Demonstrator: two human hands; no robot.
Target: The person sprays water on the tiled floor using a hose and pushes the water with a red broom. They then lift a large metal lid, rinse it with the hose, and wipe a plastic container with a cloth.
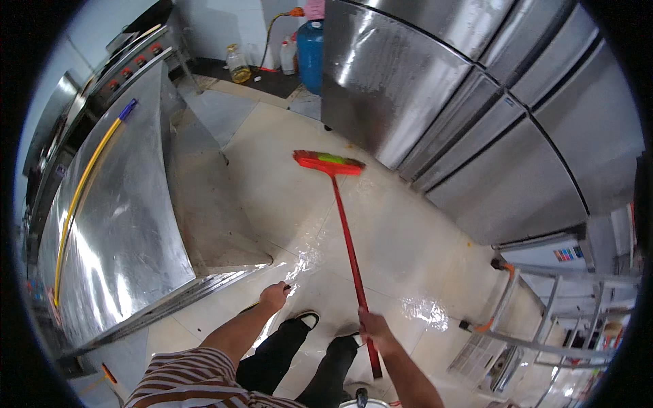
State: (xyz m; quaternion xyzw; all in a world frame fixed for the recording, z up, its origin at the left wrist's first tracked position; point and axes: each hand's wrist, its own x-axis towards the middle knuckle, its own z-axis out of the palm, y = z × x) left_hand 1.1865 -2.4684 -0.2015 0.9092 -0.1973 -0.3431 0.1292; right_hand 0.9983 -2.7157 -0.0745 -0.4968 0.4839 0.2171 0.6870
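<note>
My right hand (pixel 375 329) grips the lower part of a red broom handle (pixel 352 250), close to its near end. At the far end, a red broom head (pixel 329 162) with a green strip rests on the pale tiled floor, short of the steel cabinets; it looks slightly blurred. My left hand (pixel 274 297) is a fist in front of my left leg, apart from the broom. A small dark tip (pixel 287 287) pokes out of this fist; the rest of that object is mostly hidden by the hand and forearm.
Wet, shiny floor tiles (pixel 423 311) surround my feet. On the left stands a steel counter (pixel 132 204) with a yellow pole (pixel 86 178) on it. Steel cabinets (pixel 387 86) line the right. A metal ladder (pixel 546 306), a blue gas cylinder (pixel 310 56) and an oil jar (pixel 237 65) stand about.
</note>
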